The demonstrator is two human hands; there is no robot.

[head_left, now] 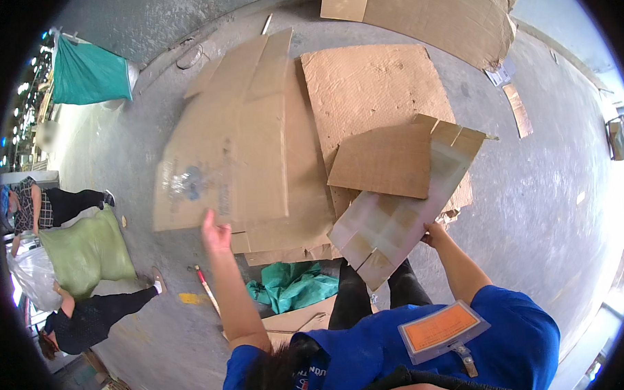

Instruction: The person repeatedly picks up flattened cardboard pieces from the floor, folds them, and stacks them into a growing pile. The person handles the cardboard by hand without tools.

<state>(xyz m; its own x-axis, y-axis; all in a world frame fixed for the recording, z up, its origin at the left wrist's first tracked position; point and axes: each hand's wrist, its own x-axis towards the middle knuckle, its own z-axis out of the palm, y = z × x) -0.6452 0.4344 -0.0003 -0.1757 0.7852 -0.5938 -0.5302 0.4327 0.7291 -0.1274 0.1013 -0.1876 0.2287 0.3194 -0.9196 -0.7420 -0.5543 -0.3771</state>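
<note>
Loosely handled cardboard over an uneven stack

The right hand appears to have its fingers closed on the right edge of a pale-faced cardboard strip, which slants up before the person's dark-clad legs. The left hand is at the near edge of a large cardboard sheet; a finger overlaps that edge, but whether the hand has hold of it I cannot tell. A small brown panel overlaps the strip, and beyond lies a stack of flattened cardboard.

The sheet is blurred, probably from motion; with one hand at one edge, its far side could sag or swing wide. If the panel is loose, tipping the strip could send it sliding. Beside the legs, crumpled green plastic could snag a foot on a careless step.
</note>
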